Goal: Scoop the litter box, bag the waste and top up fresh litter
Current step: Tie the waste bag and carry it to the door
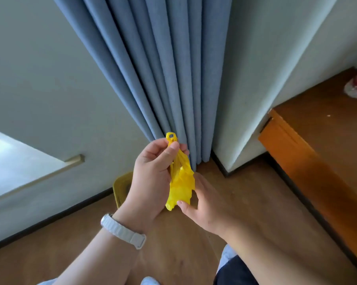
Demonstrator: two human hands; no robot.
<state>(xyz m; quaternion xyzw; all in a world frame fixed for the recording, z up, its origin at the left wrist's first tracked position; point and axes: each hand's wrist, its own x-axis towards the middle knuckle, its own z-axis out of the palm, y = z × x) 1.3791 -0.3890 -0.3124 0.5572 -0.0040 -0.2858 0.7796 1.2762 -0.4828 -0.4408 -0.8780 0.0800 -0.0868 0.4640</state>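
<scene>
Grip: L hand (153, 171) pinches yellow bag (181, 182) top, R hand (206, 204) its bottom; long axis upright, loop up.

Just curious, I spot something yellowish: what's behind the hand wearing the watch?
A pale yellow container stands on the floor; the left hand, pinching the yellow bag, covers most of it, contents unseen.
</scene>
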